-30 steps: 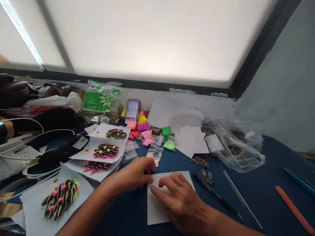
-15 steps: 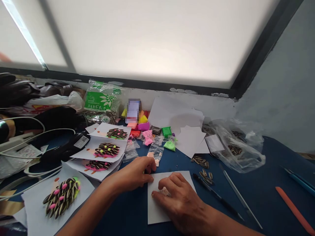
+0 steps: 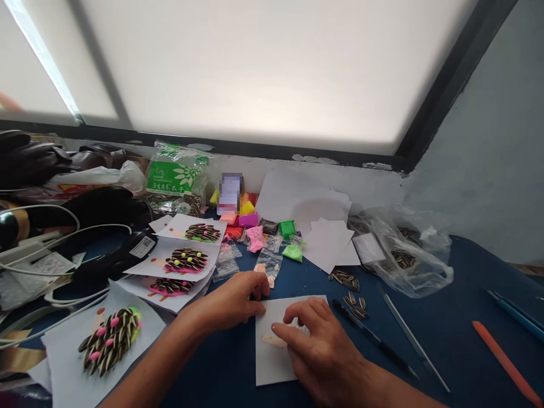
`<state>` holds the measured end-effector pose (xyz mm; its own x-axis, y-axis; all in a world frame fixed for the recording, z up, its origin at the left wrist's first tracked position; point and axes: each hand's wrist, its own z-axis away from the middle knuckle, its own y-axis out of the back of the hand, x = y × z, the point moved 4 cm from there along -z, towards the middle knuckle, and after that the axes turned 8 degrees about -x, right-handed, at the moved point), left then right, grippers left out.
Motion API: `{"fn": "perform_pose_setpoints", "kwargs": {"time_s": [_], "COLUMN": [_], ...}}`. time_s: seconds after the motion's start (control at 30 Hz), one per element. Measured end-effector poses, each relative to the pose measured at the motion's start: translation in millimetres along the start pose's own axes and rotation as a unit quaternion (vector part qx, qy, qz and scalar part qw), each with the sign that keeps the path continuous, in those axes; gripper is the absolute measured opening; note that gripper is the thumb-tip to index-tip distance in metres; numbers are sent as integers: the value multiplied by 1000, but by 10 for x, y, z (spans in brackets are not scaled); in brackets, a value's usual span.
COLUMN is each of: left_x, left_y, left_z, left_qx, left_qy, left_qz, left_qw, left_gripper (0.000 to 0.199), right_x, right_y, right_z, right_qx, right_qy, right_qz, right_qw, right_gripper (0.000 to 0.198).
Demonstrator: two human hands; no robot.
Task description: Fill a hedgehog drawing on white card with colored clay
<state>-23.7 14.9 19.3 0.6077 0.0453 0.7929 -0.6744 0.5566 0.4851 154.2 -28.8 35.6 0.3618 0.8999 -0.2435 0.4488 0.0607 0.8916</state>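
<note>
A small white sheet of paper [image 3: 272, 368] lies on the blue table in front of me. Flattened on it is a piece of pale peach clay [image 3: 272, 340], partly covered by my right hand [image 3: 321, 343]. That hand hovers low over the sheet, thumb and index finger apart, with nothing visible between them. At the sheet's upper left corner, my left hand [image 3: 240, 297] rests with curled fingers, its thumb pressing the paper's edge. Just beyond is a clear bag of peach clay [image 3: 267, 266]. Loose sunflower seeds [image 3: 356, 305] and a black pen [image 3: 374, 339] lie right of the sheet.
On the left are several papers bearing seed-and-clay hedgehogs [image 3: 111, 340]. Colored clay packs [image 3: 249, 220] and blank paper [image 3: 327, 243] sit at the back. A plastic bag of seeds [image 3: 403, 260], a clear rod [image 3: 412, 337] and an orange stick [image 3: 505, 362] are on the right.
My right hand has lifted slightly and shifted right, its thumb and index finger spreading, so more of the peach clay shows. My left hand stays at the paper's corner.
</note>
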Motion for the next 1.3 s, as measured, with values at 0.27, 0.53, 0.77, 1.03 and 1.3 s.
{"fn": "perform_pose_setpoints", "kwargs": {"time_s": [0.27,0.53,0.77,1.03,1.3], "left_x": [-12,18,51,31,31], "left_y": [8,6,17,5,7], "left_z": [-21,-8,1,2,2], "left_qx": [1,0,2,-1,-3], "left_qy": [0,11,4,12,10], "left_qz": [-9,-15,-26,-14,-14], "left_qw": [1000,1000,1000,1000,1000], "left_gripper": [24,24,23,23,23], "right_x": [-82,-60,-37,-53,-48], "right_y": [-56,-89,-79,-100,-43], "right_z": [78,80,73,48,90], "right_qx": [-18,-34,-66,-45,18], "right_qy": [36,29,11,11,22], "right_qz": [53,37,30,33,46], "right_qw": [998,998,997,998,999], "right_gripper": [24,23,27,21,18]}}
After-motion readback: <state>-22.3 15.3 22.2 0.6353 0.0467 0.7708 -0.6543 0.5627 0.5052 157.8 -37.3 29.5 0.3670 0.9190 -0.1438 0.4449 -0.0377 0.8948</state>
